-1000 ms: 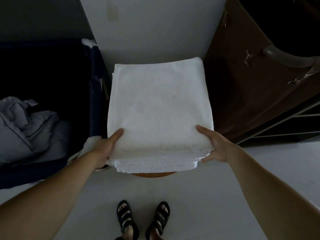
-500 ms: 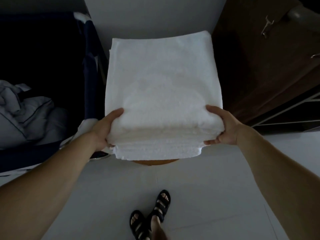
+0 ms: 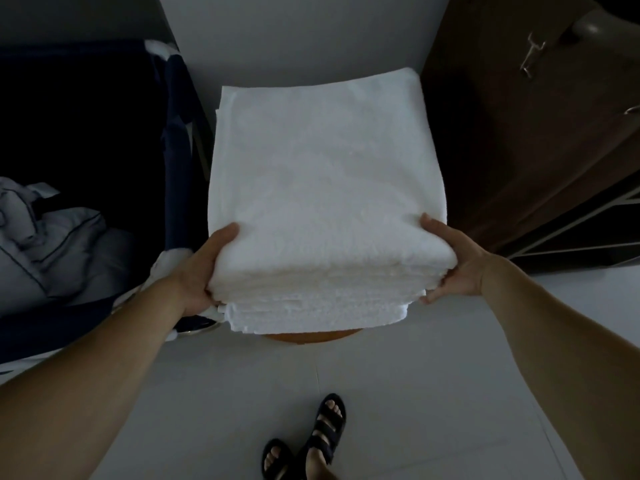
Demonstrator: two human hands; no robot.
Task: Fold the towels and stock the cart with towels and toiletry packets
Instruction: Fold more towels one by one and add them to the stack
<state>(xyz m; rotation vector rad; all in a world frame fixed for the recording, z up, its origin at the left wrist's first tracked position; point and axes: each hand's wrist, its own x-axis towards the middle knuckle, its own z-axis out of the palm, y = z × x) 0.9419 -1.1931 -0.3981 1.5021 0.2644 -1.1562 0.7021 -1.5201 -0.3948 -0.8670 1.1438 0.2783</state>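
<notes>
Pale grey floor tiles (image 3: 415, 393) run up to a plain white wall (image 3: 294, 36), and the light is dim. A person stands facing that wall with a stack of folded white towels (image 3: 322, 188) out in front, its near end resting over a round orange-brown wooden top (image 3: 311, 337) of which only a curved sliver shows. The stack lies flat and squared off, its longer side seeming to run away from the person towards the wall, with the thick rounded fold of the top towel facing back at them; the lower layers jut out slightly nearer. The left hand (image 3: 201, 271) grips the near left corner, thumb laid on top and fingers curled in under the upper layers, out of sight. The right hand (image 3: 453, 265) grips the near right corner the same way, thumb on top, one fingertip showing below the edge. Close on the left stands a dark navy fabric bin (image 3: 180, 133), its rim just beside the stack, with crumpled pale linen (image 3: 52, 244) heaped inside. Close on the right is a dark brown wooden cabinet (image 3: 519, 133) carrying a metal hook (image 3: 531, 58), with pale shelf rails (image 3: 571, 237) lower down. The towels sit hemmed between the two. Dark sandals (image 3: 325, 431) show on the person's feet below.
</notes>
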